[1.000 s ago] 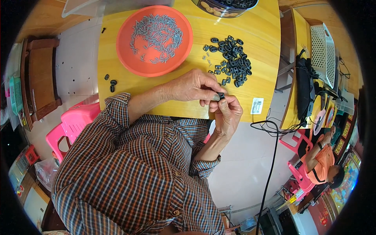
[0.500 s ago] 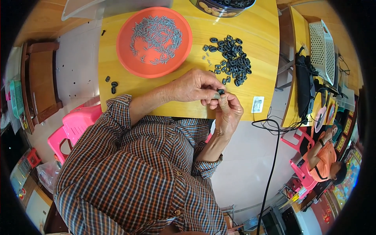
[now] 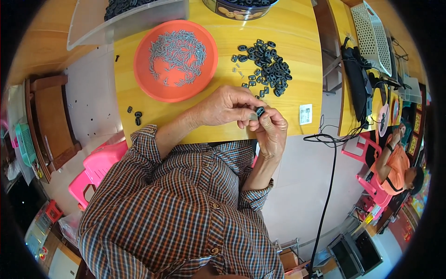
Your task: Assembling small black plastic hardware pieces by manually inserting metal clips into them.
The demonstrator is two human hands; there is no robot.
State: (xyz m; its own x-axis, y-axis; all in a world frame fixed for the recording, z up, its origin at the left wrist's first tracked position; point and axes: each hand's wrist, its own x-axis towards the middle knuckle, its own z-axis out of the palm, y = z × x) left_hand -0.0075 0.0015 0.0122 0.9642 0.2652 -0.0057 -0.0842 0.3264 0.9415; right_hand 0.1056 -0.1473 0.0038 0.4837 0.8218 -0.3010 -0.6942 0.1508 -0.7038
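Just over the table's near edge, my left hand (image 3: 226,108) and my right hand (image 3: 272,132) meet around one small black oval cord lock (image 3: 260,111). The thumb and fingers of each hand pinch it, and its holed face shows between them. Beyond my hands lies a loose heap of black cord-lock parts (image 3: 277,74), some oval with two holes, others small and blocky. An orange-red plate (image 3: 143,69), to the left of the heap, holds many small grey metal springs (image 3: 174,52). A few similar springs (image 3: 239,72) lie on the table beside the heap.
A clear plastic bin (image 3: 134,29) with black parts and a round tin (image 3: 241,12) stand at the far side. Several black pieces (image 3: 138,117) lie at the table's left. A white label (image 3: 305,114) is near the right edge. A person in orange (image 3: 392,172) sits at the right.
The view has shifted, showing more of the clear bin. The cord lock has turned between my fingers, so more of its oval holed face is visible. Both hands keep their pinch.
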